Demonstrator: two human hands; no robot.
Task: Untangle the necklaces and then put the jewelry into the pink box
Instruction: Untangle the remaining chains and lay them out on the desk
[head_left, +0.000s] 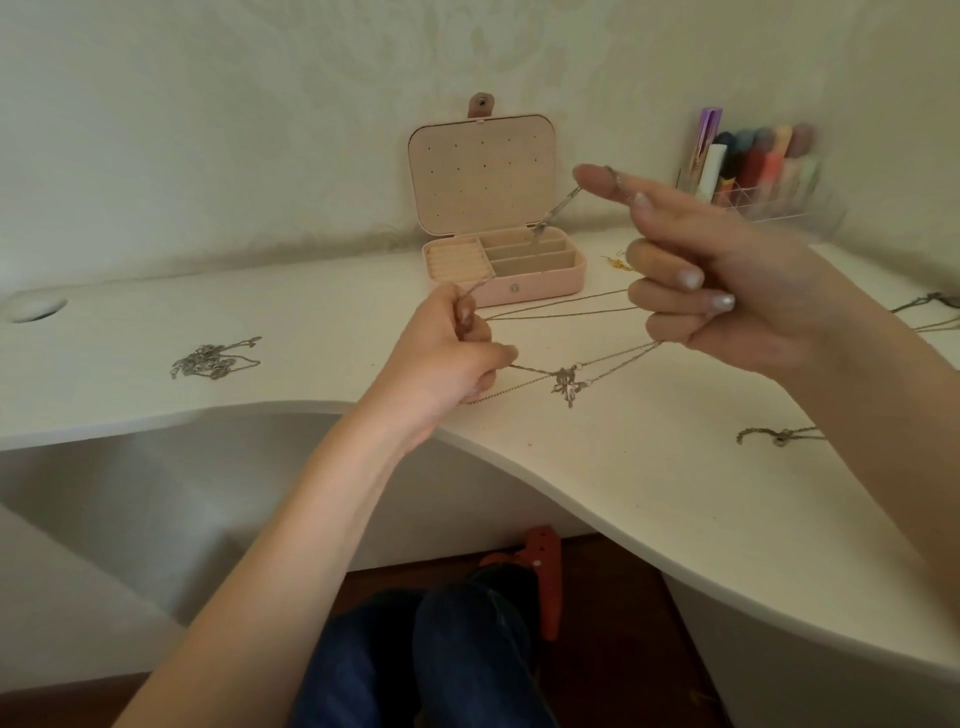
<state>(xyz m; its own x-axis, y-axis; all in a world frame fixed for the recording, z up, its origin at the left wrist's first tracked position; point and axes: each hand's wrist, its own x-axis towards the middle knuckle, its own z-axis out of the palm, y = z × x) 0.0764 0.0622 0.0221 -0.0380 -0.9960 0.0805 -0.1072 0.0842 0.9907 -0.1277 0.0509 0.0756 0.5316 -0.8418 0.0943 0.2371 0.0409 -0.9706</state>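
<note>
Untangling in progress; no necklace fully stowed.

Left hand (447, 353) fingers are clamped on the silver chains (561, 306); right hand (727, 280) fingers curl round the other ends, stretching them above the bench (311, 332), pendant (569, 384) hanging between. One strand trails into the open pink box (519, 283) at 12 o'clock. Chain heap (215, 358) at 9 o'clock and loose chains (779, 434) at 3 o'clock remain outside.
</note>
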